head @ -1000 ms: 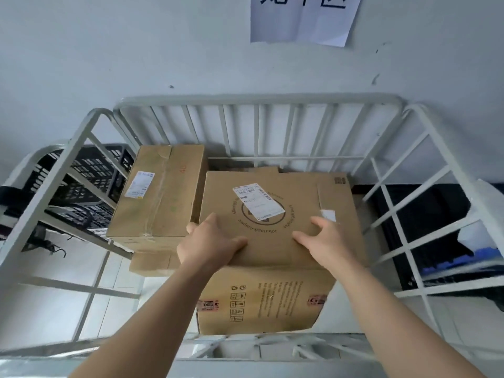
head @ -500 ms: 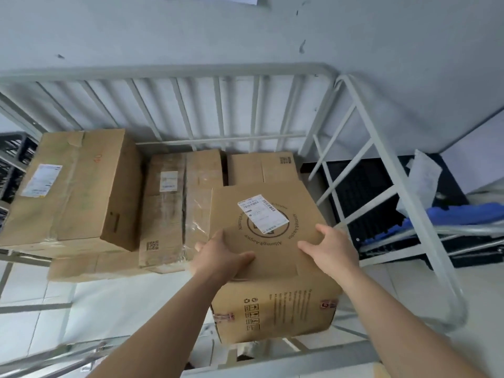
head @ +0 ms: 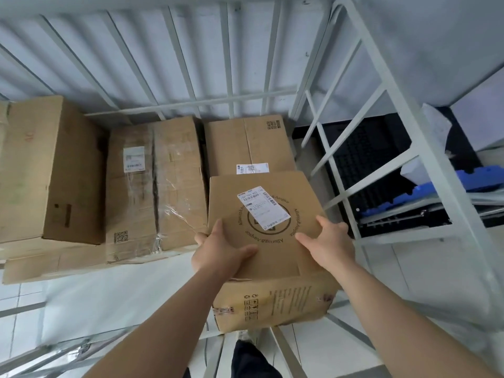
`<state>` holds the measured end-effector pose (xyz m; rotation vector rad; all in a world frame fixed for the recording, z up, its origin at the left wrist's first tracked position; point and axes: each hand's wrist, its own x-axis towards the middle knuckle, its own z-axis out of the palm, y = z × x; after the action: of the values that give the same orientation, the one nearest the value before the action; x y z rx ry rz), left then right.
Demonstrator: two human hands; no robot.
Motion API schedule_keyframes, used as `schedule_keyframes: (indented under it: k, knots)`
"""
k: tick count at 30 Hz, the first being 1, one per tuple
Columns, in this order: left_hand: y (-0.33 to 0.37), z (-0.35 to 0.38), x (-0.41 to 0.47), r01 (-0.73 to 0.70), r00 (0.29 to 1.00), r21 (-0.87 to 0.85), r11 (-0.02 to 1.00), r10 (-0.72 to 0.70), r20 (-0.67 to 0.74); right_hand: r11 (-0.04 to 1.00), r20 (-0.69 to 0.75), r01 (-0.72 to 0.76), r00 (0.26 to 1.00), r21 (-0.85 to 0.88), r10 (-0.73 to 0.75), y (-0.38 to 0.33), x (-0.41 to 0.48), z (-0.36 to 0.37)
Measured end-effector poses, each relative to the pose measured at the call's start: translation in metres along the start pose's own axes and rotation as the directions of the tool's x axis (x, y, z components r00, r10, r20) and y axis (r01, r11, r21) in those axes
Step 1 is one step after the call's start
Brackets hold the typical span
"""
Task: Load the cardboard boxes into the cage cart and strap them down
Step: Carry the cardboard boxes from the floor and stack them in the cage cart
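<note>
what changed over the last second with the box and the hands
The printed box, gripped by the left hand and right hand, moved right across the cage cart: it hid the taped box and the back-right box before, and is now beside the first, in front of the second. The view swung right too. Both hands kept their grip at its near edge; nothing else in the cart moved.

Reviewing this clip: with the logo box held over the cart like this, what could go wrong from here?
Both the left hand and the right hand grip the logo box by its near upper edges; it might slip or tip away.
The box is close to the cart's right side rail, so the right hand could get pinched while lowering.
Loose film on the taped box beside it may snag.
</note>
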<state>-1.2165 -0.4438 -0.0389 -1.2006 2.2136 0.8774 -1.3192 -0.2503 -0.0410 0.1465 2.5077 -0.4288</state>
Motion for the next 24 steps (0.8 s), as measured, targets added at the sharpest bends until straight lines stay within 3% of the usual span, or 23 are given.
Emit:
schedule_keyframes:
  k: [7,13,19,21,24]
  knots:
    - [-0.001,0.0,0.008,0.074,0.997,-0.121,0.99,-0.072,0.024,1.0,0.003,-0.008,1.0,-0.02,0.008,0.001,0.008,0.007]
    - [0.007,-0.012,-0.007,-0.031,0.999,-0.168,0.985,0.024,-0.045,1.0,0.012,0.009,1.0,-0.013,-0.009,0.0,0.008,-0.006]
    - [0.02,-0.036,-0.028,-0.225,0.95,-0.329,0.917,0.131,-0.284,0.942,0.113,-0.055,0.993,0.33,0.018,0.0,0.014,-0.017]
    - [0.023,-0.037,-0.02,-0.243,0.949,-0.403,0.882,0.13,-0.286,0.892,0.188,-0.099,0.982,0.441,0.016,0.001,0.016,-0.011]
    - [0.018,-0.028,0.001,-0.236,0.963,-0.475,0.848,0.137,-0.233,0.872,0.255,-0.129,0.967,0.472,0.005,0.003,0.022,0.005]
